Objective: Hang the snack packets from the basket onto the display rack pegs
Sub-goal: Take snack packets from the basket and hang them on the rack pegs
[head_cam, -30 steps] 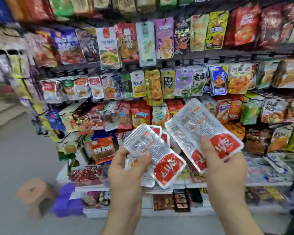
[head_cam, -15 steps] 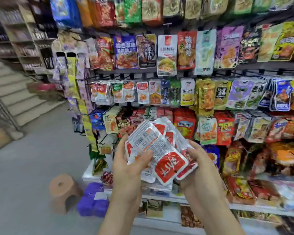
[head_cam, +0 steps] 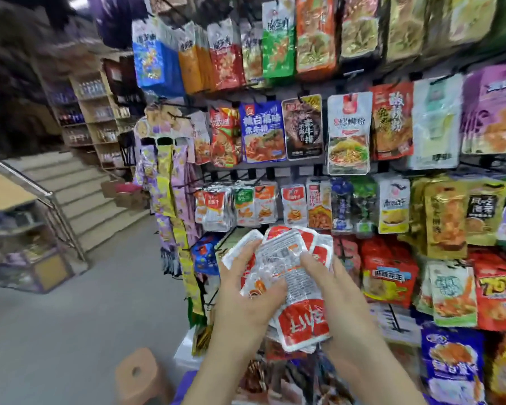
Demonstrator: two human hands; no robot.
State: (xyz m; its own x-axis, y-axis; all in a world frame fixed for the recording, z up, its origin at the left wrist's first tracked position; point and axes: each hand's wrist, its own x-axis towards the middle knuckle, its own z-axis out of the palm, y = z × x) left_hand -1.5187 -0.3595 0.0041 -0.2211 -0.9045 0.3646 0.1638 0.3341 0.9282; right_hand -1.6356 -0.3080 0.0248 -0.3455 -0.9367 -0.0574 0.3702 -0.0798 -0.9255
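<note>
Both hands hold one stack of white-and-red snack packets [head_cam: 292, 276] in front of the display rack [head_cam: 304, 171]. My left hand [head_cam: 246, 299] grips the stack from the left, thumb across its front. My right hand [head_cam: 330, 285] grips it from the right, fingers curled over the top packet. The packets are upside down, their red end toward me. Matching white-and-red packets [head_cam: 216, 209] hang on a peg just above the stack. No basket is in view.
The rack is packed with hanging snack bags in several rows. A strip of yellow and purple sachets [head_cam: 170, 217] hangs at its left end. A brown plastic stool [head_cam: 138, 375] stands on the grey floor below. Stairs with a metal railing [head_cam: 41, 200] rise at left.
The two separate bunches of packets have been brought together into one stack held by both hands. The view has swung left and up along the rack.
</note>
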